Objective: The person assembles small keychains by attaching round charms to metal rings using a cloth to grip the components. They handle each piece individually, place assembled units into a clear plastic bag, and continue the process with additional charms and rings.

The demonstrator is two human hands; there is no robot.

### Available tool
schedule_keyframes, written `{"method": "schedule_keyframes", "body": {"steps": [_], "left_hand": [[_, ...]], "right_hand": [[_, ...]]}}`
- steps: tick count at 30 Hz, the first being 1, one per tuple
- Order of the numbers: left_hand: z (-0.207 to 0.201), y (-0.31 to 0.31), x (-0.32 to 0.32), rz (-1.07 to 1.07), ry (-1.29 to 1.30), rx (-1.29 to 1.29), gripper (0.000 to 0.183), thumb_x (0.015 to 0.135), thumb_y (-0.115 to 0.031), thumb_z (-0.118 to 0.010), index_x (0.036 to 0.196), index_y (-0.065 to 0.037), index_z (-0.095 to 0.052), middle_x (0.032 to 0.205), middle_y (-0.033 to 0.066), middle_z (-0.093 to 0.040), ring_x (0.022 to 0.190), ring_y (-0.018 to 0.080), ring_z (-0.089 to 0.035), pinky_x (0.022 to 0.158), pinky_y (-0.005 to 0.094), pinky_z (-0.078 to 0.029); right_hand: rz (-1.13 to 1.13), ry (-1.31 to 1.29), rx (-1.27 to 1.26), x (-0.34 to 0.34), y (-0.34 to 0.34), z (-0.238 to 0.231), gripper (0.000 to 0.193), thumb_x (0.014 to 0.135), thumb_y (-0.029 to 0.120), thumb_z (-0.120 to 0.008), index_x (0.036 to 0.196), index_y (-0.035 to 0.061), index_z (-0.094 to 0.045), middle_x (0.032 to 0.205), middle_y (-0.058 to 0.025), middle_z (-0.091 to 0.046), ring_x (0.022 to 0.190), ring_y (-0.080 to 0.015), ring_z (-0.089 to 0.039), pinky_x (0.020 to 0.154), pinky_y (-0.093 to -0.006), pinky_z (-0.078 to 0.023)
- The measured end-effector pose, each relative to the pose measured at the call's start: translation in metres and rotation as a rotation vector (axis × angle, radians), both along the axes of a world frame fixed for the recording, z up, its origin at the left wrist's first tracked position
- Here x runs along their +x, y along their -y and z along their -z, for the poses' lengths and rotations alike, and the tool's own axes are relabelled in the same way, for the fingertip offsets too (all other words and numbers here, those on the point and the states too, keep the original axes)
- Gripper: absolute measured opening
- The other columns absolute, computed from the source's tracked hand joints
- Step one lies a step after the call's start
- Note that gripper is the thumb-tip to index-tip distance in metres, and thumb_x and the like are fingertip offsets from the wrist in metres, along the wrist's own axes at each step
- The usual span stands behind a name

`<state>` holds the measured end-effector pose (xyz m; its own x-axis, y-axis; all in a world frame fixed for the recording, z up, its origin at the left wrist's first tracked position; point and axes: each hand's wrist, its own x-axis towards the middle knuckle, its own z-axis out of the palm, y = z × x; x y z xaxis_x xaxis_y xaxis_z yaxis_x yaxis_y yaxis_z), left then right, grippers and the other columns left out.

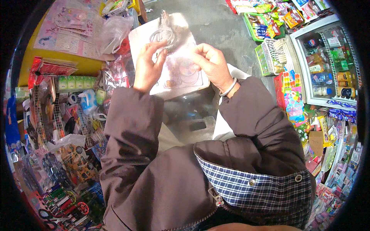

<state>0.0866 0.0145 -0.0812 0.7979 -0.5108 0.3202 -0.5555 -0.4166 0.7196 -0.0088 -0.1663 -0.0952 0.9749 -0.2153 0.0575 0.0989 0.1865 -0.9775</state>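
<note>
A pale board-like surface [142, 38] lies in bright sun in front of me. On it rests a round, dark-edged coil or ring [166, 34], with a brownish, frayed-looking tuft [165, 18] at its far side. My left hand [149, 65] reaches to the coil's near edge, thumb and fingers apart; whether they touch it is unclear in the glare. My right hand [213, 64], with a light bangle [228, 87] at the wrist, pinches thumb against forefinger; what is between them is too small to make out. Below both hands lies a pinkish flat sheet or packet [184, 77] with rounded outlines.
Hanging goods and a clear plastic bag [115, 32] crowd the left, with scissors [50, 217] low down. On the right stand a green basket of snacks [266, 27], a white-green basket [269, 57] and a glass-fronted drinks cooler [304, 46]. Grey floor [210, 23] shows beyond the board.
</note>
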Motion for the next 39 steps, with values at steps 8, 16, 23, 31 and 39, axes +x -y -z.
{"method": "schedule_keyframes", "body": {"steps": [8, 16, 23, 31, 39], "left_hand": [[-0.002, -0.021, -0.059, 0.083, -0.18, -0.133, 0.013, 0.083, -0.007, -0.064, 0.093, 0.0, -0.063, 0.095, 0.0092, -0.064, 0.102, 0.0211, -0.056, 0.09, 0.0334, -0.042], [0.011, -0.037, -0.06, 0.117, -0.259, -0.05, 0.008, 0.085, -0.006, -0.062, 0.087, -0.001, -0.058, 0.089, 0.0055, -0.059, 0.094, 0.0167, -0.054, 0.086, 0.0312, -0.042], [0.017, -0.037, -0.068, 0.049, -0.706, -0.323, 0.007, 0.09, -0.01, -0.056, 0.091, -0.002, -0.056, 0.088, -0.0007, -0.055, 0.089, 0.0105, -0.049, 0.083, 0.0257, -0.04], [0.004, -0.02, -0.08, -0.122, -0.941, -0.524, 0.018, 0.093, -0.019, -0.052, 0.09, -0.003, -0.057, 0.083, 0.0004, -0.058, 0.076, 0.0089, -0.049, 0.072, 0.0254, -0.041], [0.024, -0.059, -0.053, -0.136, -1.009, -0.681, 0.018, 0.094, -0.025, -0.054, 0.097, -0.007, -0.056, 0.092, 0.0017, -0.056, 0.092, 0.0168, -0.057, 0.08, 0.0292, -0.043]], "right_hand": [[-0.197, 0.056, -0.354, -0.01, -0.016, -0.004, 0.012, 0.08, 0.014, -0.066, 0.082, 0.0027, -0.061, 0.077, -0.0035, -0.062, 0.073, -0.0091, -0.056, 0.069, -0.0272, -0.047], [-0.301, 0.093, -0.464, -0.01, -0.024, -0.005, 0.01, 0.081, 0.011, -0.067, 0.085, 0.003, -0.062, 0.078, -0.0015, -0.06, 0.074, -0.0091, -0.054, 0.067, -0.0266, -0.046], [-0.208, 0.278, -0.58, -0.008, -0.038, 0.002, 0.011, 0.083, 0.012, -0.063, 0.085, 0.0037, -0.057, 0.074, -0.0069, -0.059, 0.068, -0.0152, -0.057, 0.063, -0.0293, -0.047], [-0.225, 0.218, -0.271, -0.017, -0.049, -0.001, 0.013, 0.087, 0.015, -0.061, 0.086, 0.0036, -0.055, 0.076, -0.0025, -0.056, 0.068, -0.0116, -0.053, 0.063, -0.0287, -0.046], [-0.153, 0.036, -0.016, -0.003, -0.019, 0.004, 0.027, 0.086, 0.015, -0.068, 0.108, 0.0035, -0.055, 0.083, 0.0001, -0.058, 0.074, -0.0053, -0.055, 0.067, -0.0197, -0.046]]}}
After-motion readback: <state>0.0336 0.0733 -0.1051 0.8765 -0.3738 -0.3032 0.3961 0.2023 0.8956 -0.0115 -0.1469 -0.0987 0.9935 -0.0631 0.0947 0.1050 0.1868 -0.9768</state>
